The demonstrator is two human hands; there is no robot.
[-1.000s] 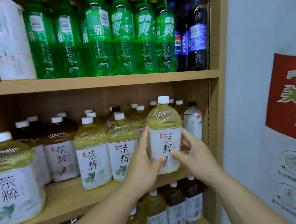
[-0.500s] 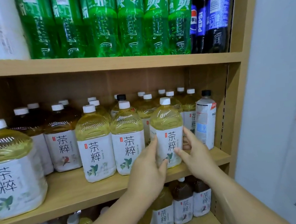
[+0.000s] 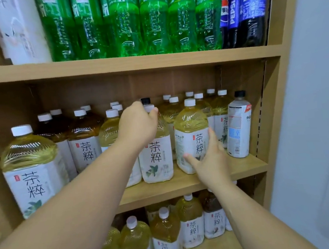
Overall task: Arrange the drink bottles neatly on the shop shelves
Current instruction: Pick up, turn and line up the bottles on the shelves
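Yellow tea bottles with white labels and white caps fill the middle wooden shelf (image 3: 185,184). My left hand (image 3: 138,124) is closed over the cap and shoulder of a front-row tea bottle (image 3: 157,161). The neighbouring front-row tea bottle (image 3: 190,134) stands just to its right, and my right hand (image 3: 209,160) rests on its lower right side, fingers spread on the label. A white-wrapped bottle with a black cap (image 3: 239,125) stands at the shelf's right end.
Green soda bottles (image 3: 129,23) and dark Pepsi bottles (image 3: 245,10) line the top shelf beside a white package (image 3: 20,31). More tea bottles (image 3: 166,236) stand on the lower shelf. A large tea bottle (image 3: 31,169) sits near left. A white wall (image 3: 317,89) bounds the right.
My left hand has left the right front bottle and risen to grip the cap of the bottle beside it. My right hand stays on the right bottle. The camera has moved closer.
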